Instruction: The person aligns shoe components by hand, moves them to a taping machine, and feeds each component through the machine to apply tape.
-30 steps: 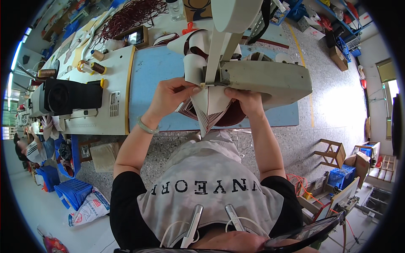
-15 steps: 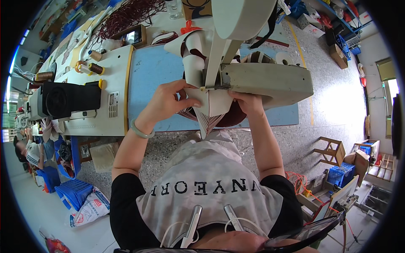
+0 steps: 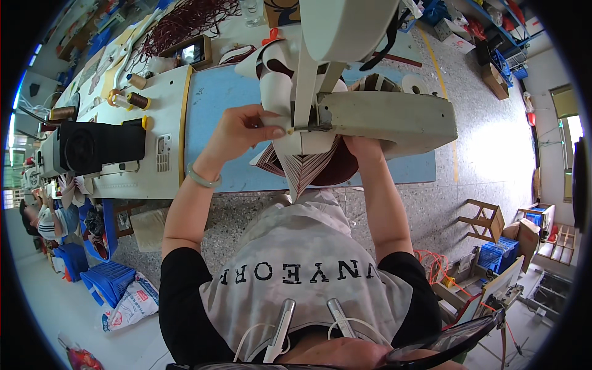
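Striped fabric piece (image 3: 308, 169), soft and probably light, hangs under the sewing machine arm (image 3: 388, 120) over the blue desk (image 3: 213, 114); left hand (image 3: 240, 132) pinches its pale edge, while right hand's (image 3: 364, 148) grip cannot be told.

Seen from above, a person sits at a blue worktable (image 3: 222, 105) under a cream sewing machine arm (image 3: 382, 117). Their left hand (image 3: 243, 129) pinches a white and maroon striped shoe upper (image 3: 305, 166) at the needle; the right hand (image 3: 364, 147) is mostly hidden beneath the machine.
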`<action>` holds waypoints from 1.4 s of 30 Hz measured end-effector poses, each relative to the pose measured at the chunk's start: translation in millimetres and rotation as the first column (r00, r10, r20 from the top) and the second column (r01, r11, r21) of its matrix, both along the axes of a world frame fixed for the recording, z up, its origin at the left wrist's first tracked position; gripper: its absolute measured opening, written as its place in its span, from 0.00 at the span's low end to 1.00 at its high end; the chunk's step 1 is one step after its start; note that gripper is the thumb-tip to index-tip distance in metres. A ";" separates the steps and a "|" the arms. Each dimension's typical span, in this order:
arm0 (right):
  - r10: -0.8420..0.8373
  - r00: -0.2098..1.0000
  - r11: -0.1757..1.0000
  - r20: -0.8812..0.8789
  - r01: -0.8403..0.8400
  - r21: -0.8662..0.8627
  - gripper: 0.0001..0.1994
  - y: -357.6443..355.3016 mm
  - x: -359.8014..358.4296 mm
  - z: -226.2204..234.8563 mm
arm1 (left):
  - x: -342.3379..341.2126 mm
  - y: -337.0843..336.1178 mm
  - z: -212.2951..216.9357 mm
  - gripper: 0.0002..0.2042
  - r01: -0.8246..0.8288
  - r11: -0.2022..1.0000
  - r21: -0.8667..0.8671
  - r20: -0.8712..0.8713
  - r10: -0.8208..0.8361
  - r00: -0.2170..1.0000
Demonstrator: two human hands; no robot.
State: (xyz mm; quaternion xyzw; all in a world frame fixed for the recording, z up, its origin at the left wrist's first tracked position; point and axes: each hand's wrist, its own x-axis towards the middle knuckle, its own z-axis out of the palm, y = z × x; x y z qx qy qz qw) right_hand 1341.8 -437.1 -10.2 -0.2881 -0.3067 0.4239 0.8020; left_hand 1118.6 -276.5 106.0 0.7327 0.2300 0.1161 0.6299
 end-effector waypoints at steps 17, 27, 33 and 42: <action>-0.360 0.268 0.641 0.894 0.767 0.029 0.06 -38.3 -62.9 41.9 | -23.6 -64.7 -84.0 0.25 -0.588 0.794 0.156 0.411 0.489 0.769; 0.025 0.249 0.954 0.968 0.285 -0.098 0.05 -33.4 -36.1 37.9 | -16.0 -123.9 -147.9 0.43 -0.365 0.912 0.189 0.345 0.286 0.894; -0.041 0.175 0.903 0.984 0.429 -0.038 0.04 -33.0 -57.0 48.9 | -19.1 -127.0 -148.1 0.43 -0.361 0.913 0.188 0.378 0.272 0.885; -0.017 0.483 0.943 0.876 0.298 -0.146 0.05 -53.9 -53.4 94.2 | -34.5 -101.9 -92.4 0.35 -0.492 0.651 0.578 0.570 0.110 0.815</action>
